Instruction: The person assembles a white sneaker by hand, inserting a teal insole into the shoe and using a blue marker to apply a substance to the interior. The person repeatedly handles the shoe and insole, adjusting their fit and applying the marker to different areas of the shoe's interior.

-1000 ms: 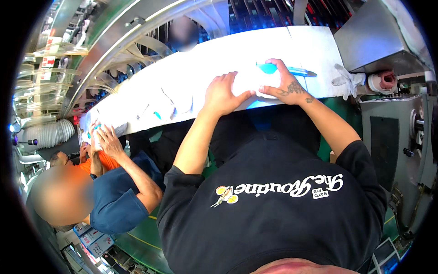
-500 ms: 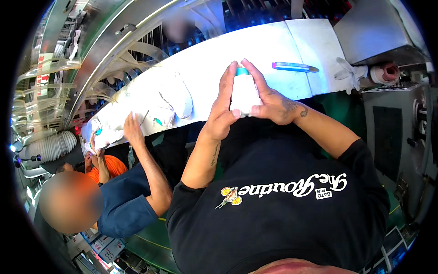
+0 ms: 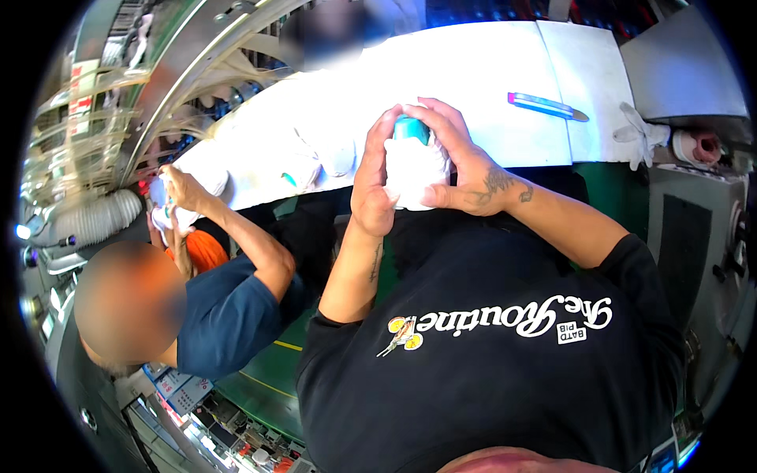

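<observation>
Between my two hands, over the near edge of the white table, is a soft white fabric bundle (image 3: 418, 175) with a teal end (image 3: 411, 130) at the top. My left hand (image 3: 373, 169) presses along its left side, thumb on the near part. Along the opposite side lies my right hand (image 3: 470, 169), its fingers curving over the top near the teal end and its thumb on the front. The inner faces of my fingers are partly hidden. Whether the bundle is one folded piece or several, I cannot tell.
On the white table (image 3: 489, 71) lies a blue pen-like tool (image 3: 548, 106). A white glove (image 3: 640, 134) rests at the right edge beside a round container (image 3: 696, 147). White fabric pieces (image 3: 339, 158) lie to my left, where a co-worker in dark blue (image 3: 229, 315) handles another.
More of the teal end shows now, and the bundle looks wider between my hands. My view has shifted. The co-worker's hand has moved farther left to a white piece.
</observation>
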The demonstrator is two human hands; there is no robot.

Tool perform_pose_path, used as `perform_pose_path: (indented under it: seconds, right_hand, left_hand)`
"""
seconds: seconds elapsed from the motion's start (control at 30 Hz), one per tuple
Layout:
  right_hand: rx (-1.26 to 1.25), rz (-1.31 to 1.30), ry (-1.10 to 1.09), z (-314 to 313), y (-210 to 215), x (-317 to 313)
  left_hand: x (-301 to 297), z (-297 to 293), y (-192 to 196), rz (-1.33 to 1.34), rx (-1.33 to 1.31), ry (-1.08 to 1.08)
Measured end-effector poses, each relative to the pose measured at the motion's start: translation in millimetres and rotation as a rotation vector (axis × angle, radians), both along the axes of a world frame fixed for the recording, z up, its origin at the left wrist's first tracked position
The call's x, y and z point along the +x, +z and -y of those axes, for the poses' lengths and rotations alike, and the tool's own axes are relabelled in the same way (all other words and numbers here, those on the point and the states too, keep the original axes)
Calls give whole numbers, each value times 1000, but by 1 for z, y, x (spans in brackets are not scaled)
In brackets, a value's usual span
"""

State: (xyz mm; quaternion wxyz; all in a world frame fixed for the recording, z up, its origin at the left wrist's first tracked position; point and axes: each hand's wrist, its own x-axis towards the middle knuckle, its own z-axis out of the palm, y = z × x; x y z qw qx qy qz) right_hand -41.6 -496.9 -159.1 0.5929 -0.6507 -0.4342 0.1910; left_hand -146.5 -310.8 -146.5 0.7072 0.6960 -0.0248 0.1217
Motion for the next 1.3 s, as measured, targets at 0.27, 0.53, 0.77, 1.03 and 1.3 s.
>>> perform_pose_path:
  seconds: [0.27, 0.53, 0.77, 1.03, 1.3]
  right_hand:
    - [-90, 303, -33, -20, -5, -21]
    - [-126, 181, 55, -1, -7, -3]
    - [-498, 401, -672, 104, -46, 64]
    - [-715, 686, -797, 154, -87, 73]
    - [-731, 666, -744, 149, -76, 70]
  left_hand:
    - [-56, 1, 16, -114, 23, 220]
    - [-34, -15, 47, -511, 62, 449]
    - [-2, -8, 31, 46, 29, 452]
    - [32, 6, -97, 67, 643, 306]
    - [47, -23, -58, -282, 117, 316]
